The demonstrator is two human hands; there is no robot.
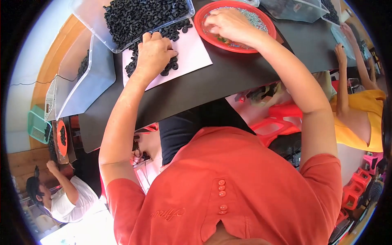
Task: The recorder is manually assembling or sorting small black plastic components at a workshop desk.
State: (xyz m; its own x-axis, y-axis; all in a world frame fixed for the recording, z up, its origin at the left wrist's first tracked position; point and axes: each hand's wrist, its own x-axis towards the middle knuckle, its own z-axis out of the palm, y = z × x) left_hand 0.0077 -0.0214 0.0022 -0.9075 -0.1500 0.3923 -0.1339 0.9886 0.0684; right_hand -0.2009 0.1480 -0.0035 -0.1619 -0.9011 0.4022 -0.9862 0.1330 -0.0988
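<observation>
Nearest, an orange shirt filled the lower view. Beyond it on the black table, the left hand lay curled, fingers together, on black rings spilled over a pink sheet. Right of the sheet, the right hand pressed fingertips into small beads in a red plate; its grip could not be told. Beyond the sheet stood a clear bin of rings.

You look straight down from your head through one wide fisheye view, close over your own orange shirt and raised forearms, facing the black table ahead; the rim bends edges, so the far corners probably read unreliably.
</observation>
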